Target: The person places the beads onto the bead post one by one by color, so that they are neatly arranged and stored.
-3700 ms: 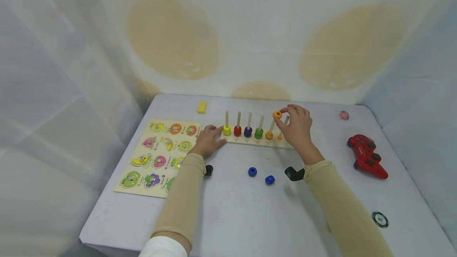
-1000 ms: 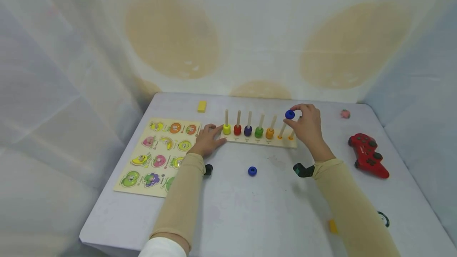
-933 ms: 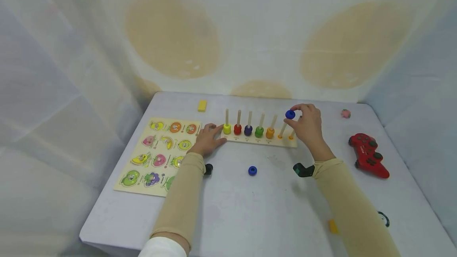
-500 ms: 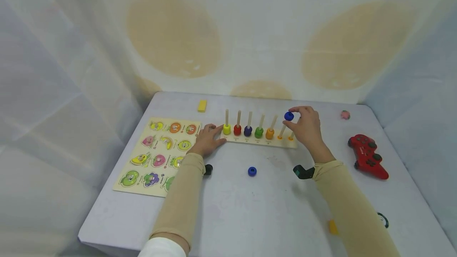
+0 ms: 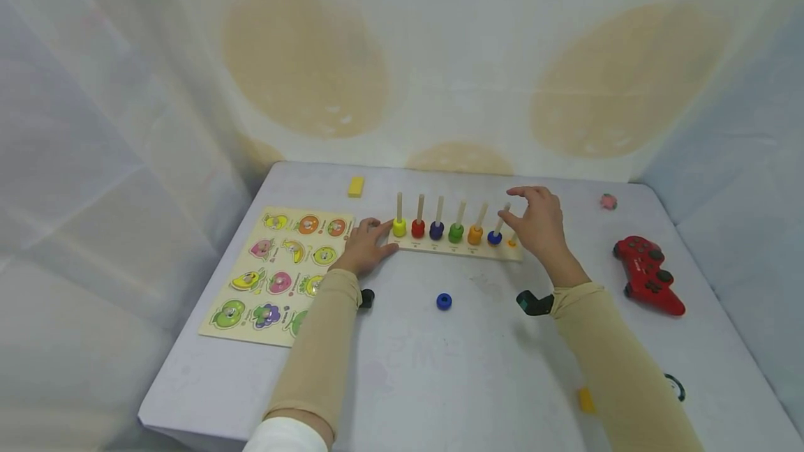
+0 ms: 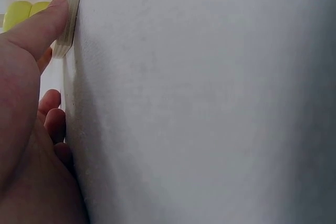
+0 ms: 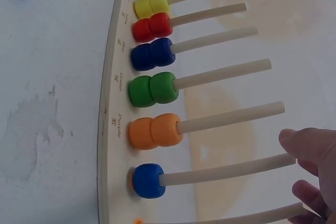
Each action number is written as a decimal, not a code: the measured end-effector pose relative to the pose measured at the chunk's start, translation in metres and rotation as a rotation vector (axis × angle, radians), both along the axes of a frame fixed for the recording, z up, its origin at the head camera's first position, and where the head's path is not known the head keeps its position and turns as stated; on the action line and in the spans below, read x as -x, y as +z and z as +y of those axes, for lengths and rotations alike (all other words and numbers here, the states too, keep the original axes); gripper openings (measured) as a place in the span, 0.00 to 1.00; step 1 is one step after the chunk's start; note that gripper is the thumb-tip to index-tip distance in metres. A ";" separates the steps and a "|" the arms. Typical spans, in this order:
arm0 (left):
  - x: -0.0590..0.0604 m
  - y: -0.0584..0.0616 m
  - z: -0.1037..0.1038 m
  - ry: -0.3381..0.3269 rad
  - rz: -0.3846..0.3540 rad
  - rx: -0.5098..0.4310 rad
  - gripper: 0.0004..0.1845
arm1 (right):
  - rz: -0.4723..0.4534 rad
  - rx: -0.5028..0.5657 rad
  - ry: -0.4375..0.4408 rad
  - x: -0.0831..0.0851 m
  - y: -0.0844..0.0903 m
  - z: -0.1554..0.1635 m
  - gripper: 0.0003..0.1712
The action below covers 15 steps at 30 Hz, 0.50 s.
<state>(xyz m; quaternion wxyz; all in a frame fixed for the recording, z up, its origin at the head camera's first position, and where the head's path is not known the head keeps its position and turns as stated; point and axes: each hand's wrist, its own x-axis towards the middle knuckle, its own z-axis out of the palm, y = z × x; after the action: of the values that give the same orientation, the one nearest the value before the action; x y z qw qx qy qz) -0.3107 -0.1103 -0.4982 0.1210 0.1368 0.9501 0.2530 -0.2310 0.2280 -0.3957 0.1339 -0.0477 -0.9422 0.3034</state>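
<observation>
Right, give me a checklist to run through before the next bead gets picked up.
1. Blue bead seated at the base of its peg: ok.
2. Right hand holds nothing, fingers open beside the peg tops: ok.
3. Left hand touches the end of the peg board: ok.
4. Loose blue bead lies apart on the table, unobstructed: ok.
5. Last peg bare of beads: cannot tell.

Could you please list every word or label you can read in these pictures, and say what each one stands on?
"Green": wooden peg board, beside the green rings.
"Purple": same board, beside the orange rings.
Other board labels: too blurred to read.
Fruit puzzle captions: too small to read.
</observation>
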 end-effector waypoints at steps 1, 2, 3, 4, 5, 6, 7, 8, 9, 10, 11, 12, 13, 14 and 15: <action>0.000 0.000 0.000 0.000 0.001 0.002 0.36 | 0.007 0.000 0.006 -0.001 0.000 0.000 0.27; 0.001 0.000 0.000 -0.003 0.003 0.005 0.36 | 0.016 0.002 0.011 -0.001 0.000 0.000 0.27; 0.001 0.000 0.000 -0.002 0.001 0.003 0.36 | 0.023 0.005 0.016 -0.002 0.000 0.000 0.26; 0.001 -0.001 0.000 -0.002 0.000 0.005 0.36 | 0.039 0.009 0.021 -0.004 -0.001 0.000 0.25; 0.001 -0.001 0.000 -0.002 -0.003 0.004 0.36 | 0.061 0.009 0.026 -0.006 -0.003 0.000 0.25; 0.000 -0.001 0.000 -0.001 -0.007 0.003 0.36 | 0.088 0.006 0.030 -0.008 -0.006 -0.001 0.24; 0.000 -0.001 0.000 -0.001 -0.010 0.001 0.36 | 0.125 -0.006 0.036 -0.011 -0.009 -0.002 0.24; 0.000 -0.001 0.000 -0.002 -0.013 0.000 0.36 | 0.170 -0.024 0.048 -0.015 -0.013 -0.004 0.24; -0.001 -0.001 0.000 -0.001 -0.015 -0.002 0.36 | 0.216 -0.044 0.066 -0.019 -0.017 -0.006 0.24; -0.001 0.000 0.000 -0.001 -0.015 -0.001 0.36 | 0.265 -0.068 0.090 -0.023 -0.023 -0.008 0.24; -0.001 0.000 0.000 0.000 -0.013 -0.001 0.36 | 0.307 -0.095 0.117 -0.029 -0.028 -0.011 0.24; -0.002 0.001 0.000 0.002 -0.012 -0.002 0.36 | 0.338 -0.115 0.150 -0.034 -0.033 -0.015 0.24; -0.002 0.001 0.000 0.001 -0.010 0.001 0.36 | 0.358 -0.130 0.190 -0.041 -0.039 -0.018 0.24; -0.002 0.002 0.000 0.001 -0.009 0.000 0.36 | 0.360 -0.129 0.232 -0.048 -0.045 -0.021 0.24; -0.003 0.002 0.000 0.001 -0.009 -0.002 0.36 | 0.345 -0.116 0.267 -0.055 -0.052 -0.025 0.24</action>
<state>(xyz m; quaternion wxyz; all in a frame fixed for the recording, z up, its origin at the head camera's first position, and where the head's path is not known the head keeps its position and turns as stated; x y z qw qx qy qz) -0.3080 -0.1098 -0.4958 0.1251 0.1354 0.9493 0.2545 -0.1764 0.2033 -0.4476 0.2544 0.1379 -0.9190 0.2677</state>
